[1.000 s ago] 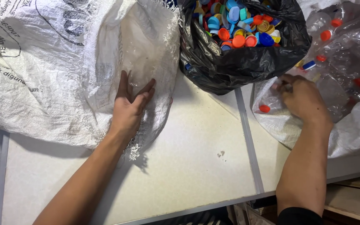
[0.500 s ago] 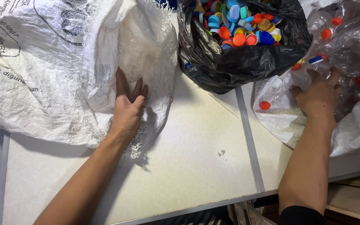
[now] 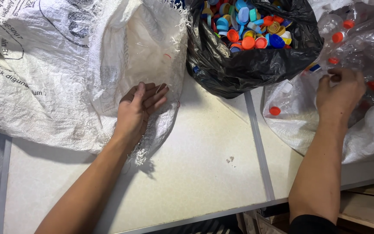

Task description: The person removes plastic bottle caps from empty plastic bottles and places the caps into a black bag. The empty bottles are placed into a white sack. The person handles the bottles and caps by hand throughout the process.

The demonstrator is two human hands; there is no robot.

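Sacks crowd the back of the pale table (image 3: pixel 204 173) — three of them, side by side. Your left hand (image 3: pixel 137 110) lies palm-down on the frayed mouth of the white woven sack (image 3: pixel 66 73) at the left, fingers loosely spread and slightly curled, pressing the fabric flat; it grips nothing that you can see. That sack carries black printed lettering and a round outline mark on its upper left face, creased and partly folded under. Loose white threads hang from its torn edge just below your wrist.

Centre back: a black plastic bag (image 3: pixel 247 65), mouth open, filled with bottle caps (image 3: pixel 252 26) in orange, blue, yellow and green.

Your right hand (image 3: pixel 340 91) reaches into the clear sack of bottles (image 3: pixel 369 43) at the right, fingers bent over the crushed transparent bottles — whether it has closed on one, you cannot tell. Several bottles there keep orange caps. One loose orange cap (image 3: pixel 275 111) sits inside that sack, left of your wrist. A grey seam (image 3: pixel 258 147) runs across the table between your arms.
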